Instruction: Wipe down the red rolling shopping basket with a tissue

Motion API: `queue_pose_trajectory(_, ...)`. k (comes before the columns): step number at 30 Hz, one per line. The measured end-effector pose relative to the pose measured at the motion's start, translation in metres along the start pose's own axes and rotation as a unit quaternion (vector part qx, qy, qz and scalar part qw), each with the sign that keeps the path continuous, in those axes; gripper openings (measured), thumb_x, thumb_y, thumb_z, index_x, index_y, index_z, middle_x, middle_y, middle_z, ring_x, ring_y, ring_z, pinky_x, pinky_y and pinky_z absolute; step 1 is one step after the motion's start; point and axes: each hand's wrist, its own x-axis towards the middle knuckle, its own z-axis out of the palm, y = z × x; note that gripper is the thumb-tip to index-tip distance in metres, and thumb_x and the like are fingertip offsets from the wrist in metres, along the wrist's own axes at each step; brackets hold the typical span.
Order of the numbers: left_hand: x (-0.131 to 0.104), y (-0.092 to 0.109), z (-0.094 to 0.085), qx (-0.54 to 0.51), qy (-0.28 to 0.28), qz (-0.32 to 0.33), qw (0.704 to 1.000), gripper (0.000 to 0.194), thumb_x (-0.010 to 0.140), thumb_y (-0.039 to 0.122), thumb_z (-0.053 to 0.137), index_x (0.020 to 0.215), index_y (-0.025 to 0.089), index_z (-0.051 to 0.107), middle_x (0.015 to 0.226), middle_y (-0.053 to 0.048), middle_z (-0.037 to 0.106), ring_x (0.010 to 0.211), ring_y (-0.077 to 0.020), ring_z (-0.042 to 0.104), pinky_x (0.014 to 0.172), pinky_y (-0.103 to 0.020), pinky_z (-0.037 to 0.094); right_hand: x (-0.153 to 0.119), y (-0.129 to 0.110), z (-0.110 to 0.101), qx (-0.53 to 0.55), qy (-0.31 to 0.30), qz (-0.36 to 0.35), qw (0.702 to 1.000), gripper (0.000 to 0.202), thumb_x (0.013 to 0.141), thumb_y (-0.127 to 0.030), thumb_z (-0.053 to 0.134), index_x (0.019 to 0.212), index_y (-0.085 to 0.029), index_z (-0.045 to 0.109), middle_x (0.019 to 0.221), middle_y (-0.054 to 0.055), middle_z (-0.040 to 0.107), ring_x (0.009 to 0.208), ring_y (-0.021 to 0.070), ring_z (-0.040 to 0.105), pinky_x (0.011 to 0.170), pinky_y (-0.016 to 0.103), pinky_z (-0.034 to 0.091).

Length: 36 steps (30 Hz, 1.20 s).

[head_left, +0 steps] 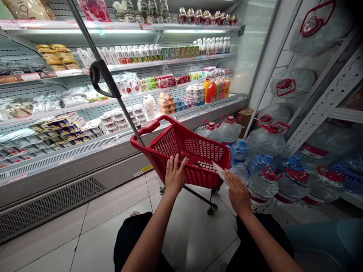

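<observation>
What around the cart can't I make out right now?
All in the head view:
White wipe: partly hidden by the right hand.
Left hand: its back hides whether the palm touches the red cart.
Round tubs: print too small.
Teal object: cut off at right edge.

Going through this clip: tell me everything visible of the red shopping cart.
The red shopping cart stands upright on the tiled floor beside refrigerated shelves. Its open, plastic-looking basket has latticed walls and a curved push bar, above a dark, metal-looking frame with small wheels. A tall pole rises at the push-bar end. The left hand seems to touch the near side; the right hand has a white wipe at the right end.
</observation>
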Motion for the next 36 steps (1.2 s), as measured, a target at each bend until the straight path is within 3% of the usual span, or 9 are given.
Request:
queue_pose_trajectory(10, -0.004, 0.035, 0.014, 0.006, -0.006, -0.017, 1.000, 0.096, 0.087, 0.010, 0.055, 0.167, 0.035, 0.009, 0.174, -0.002, 0.013, 0.160, -0.0334, 0.016, 0.126, -0.058, 0.025, 0.081, -0.092, 0.055, 0.032, -0.032, -0.092, 0.995, 0.076, 0.092, 0.000, 0.035, 0.165, -0.019, 0.026, 0.158, 0.010, 0.051, 0.145, 0.0232, 0.049, 0.123, 0.046, 0.040)
queue_pose_trajectory(13, -0.008, 0.029, 0.007, 0.005, -0.016, -0.007, 1.000, 0.094, 0.090, 0.009, 0.046, 0.167, 0.032, -0.003, 0.173, -0.001, 0.014, 0.160, -0.0266, 0.021, 0.129, -0.056, 0.016, 0.079, -0.089, 0.051, 0.037, -0.033, -0.106, 0.993, 0.076, 0.092, -0.001, 0.035, 0.165, -0.020, 0.027, 0.160, 0.008, 0.048, 0.147, 0.0225, 0.046, 0.123, 0.046, 0.039)
queue_pose_trajectory(16, -0.009, 0.016, -0.003, 0.003, -0.020, 0.022, 1.000, 0.093, 0.091, 0.006, 0.042, 0.166, 0.037, -0.003, 0.172, 0.002, 0.019, 0.158, -0.0214, 0.027, 0.131, -0.053, 0.008, 0.056, -0.061, 0.030, 0.031, -0.025, -0.101, 0.994, 0.078, 0.091, 0.000, 0.034, 0.165, -0.024, 0.026, 0.162, 0.005, 0.045, 0.148, 0.0214, 0.044, 0.125, 0.046, 0.038)
queue_pose_trajectory(21, -0.004, 0.007, -0.010, 0.013, 0.000, 0.032, 0.999, 0.091, 0.081, 0.008, 0.061, 0.161, 0.043, 0.033, 0.174, 0.002, 0.017, 0.160, -0.0340, 0.015, 0.129, -0.065, 0.012, 0.013, -0.003, 0.000, 0.010, 0.001, -0.027, 1.000, 0.084, 0.089, 0.002, 0.027, 0.166, -0.029, 0.019, 0.163, 0.003, 0.044, 0.149, 0.0217, 0.044, 0.125, 0.051, 0.037)
queue_pose_trajectory(24, 0.001, 0.016, -0.008, 0.002, 0.009, 0.018, 1.000, 0.085, 0.077, 0.010, 0.067, 0.154, 0.040, 0.047, 0.173, -0.001, 0.022, 0.159, -0.0418, 0.016, 0.127, -0.068, 0.018, 0.009, 0.009, -0.001, 0.010, 0.013, 0.015, 1.000, 0.084, 0.089, 0.002, 0.026, 0.167, -0.029, 0.015, 0.164, 0.004, 0.042, 0.150, 0.0228, 0.042, 0.124, 0.052, 0.038)
queue_pose_trajectory(27, 0.004, 0.030, -0.005, -0.006, 0.008, 0.011, 1.000, 0.084, 0.077, 0.013, 0.069, 0.155, 0.036, 0.047, 0.172, -0.004, 0.027, 0.156, -0.0441, 0.023, 0.125, -0.067, 0.023, 0.027, -0.009, 0.012, 0.015, 0.013, 0.017, 1.000, 0.084, 0.090, 0.002, 0.028, 0.167, -0.029, 0.015, 0.163, 0.005, 0.043, 0.151, 0.0235, 0.040, 0.125, 0.053, 0.037)
queue_pose_trajectory(31, 0.002, 0.043, -0.005, -0.001, -0.001, 0.014, 1.000, 0.089, 0.078, 0.014, 0.067, 0.160, 0.032, 0.039, 0.172, -0.007, 0.026, 0.154, -0.0428, 0.029, 0.126, -0.063, 0.025, 0.058, -0.062, 0.038, 0.046, -0.013, -0.053, 0.997, 0.085, 0.089, 0.004, 0.028, 0.167, -0.026, 0.013, 0.162, 0.007, 0.045, 0.152, 0.0219, 0.038, 0.125, 0.050, 0.037)
queue_pose_trajectory(33, -0.001, 0.041, -0.010, 0.002, -0.007, 0.022, 1.000, 0.090, 0.081, 0.016, 0.063, 0.164, 0.029, 0.032, 0.172, -0.007, 0.027, 0.153, -0.0380, 0.032, 0.128, -0.058, 0.023, 0.065, -0.081, 0.046, 0.058, -0.016, -0.077, 0.995, 0.085, 0.089, 0.004, 0.028, 0.167, -0.025, 0.012, 0.163, 0.007, 0.044, 0.153, 0.0211, 0.036, 0.125, 0.049, 0.037)
queue_pose_trajectory(36, -0.002, 0.023, -0.026, 0.003, -0.016, 0.057, 0.998, 0.083, 0.087, 0.017, 0.055, 0.165, 0.025, 0.027, 0.171, -0.005, 0.030, 0.152, -0.0280, 0.037, 0.132, -0.050, 0.015, 0.063, -0.081, 0.044, 0.062, -0.023, -0.098, 0.993, 0.083, 0.090, 0.003, 0.027, 0.167, -0.025, 0.013, 0.164, 0.006, 0.042, 0.154, 0.0200, 0.035, 0.126, 0.048, 0.036)
